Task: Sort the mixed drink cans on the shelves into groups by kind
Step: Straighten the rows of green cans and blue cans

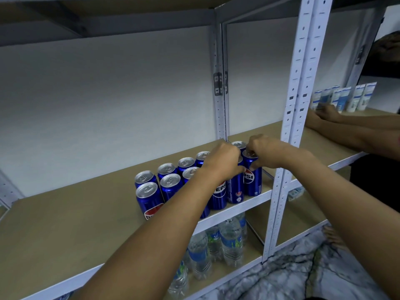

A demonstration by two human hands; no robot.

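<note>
Right hand (pixel 265 153): fingers curled over the rim and upper wall of the end can (pixel 252 177), the blue Pepsi can at the right end of the group, near the front right corner of the shelf board (pixel 65 224). Grip from above and from the right side.

Left hand (pixel 223 162): fingers curled down over the top of the neighbouring can (pixel 218 194), just left of the end can, with a third can (pixel 235 188) between the two. Exact finger contact partly hidden by the back of the hand.

Blue cans (pixel 167 181): upright, in close rows running from the middle of the shelf to its right end, touching or nearly touching. All visible labels and bodies of one kind. No other kind of can visible on this board.

Lower shelf: water bottles (pixel 230 241) upright in a cluster beneath the cans.

Neighbouring bay, right of the white upright (pixel 300 83): a row of white-and-blue tubes (pixel 346 98), with the arms of a second person (pixel 329 114) reaching toward them.

Progress, as a judgement: Pepsi group assembled and nearly squared up; final alignment of the right-end cans in hand. Remaining: other kinds of can, none in view here, so the amount left cannot be told.
</note>
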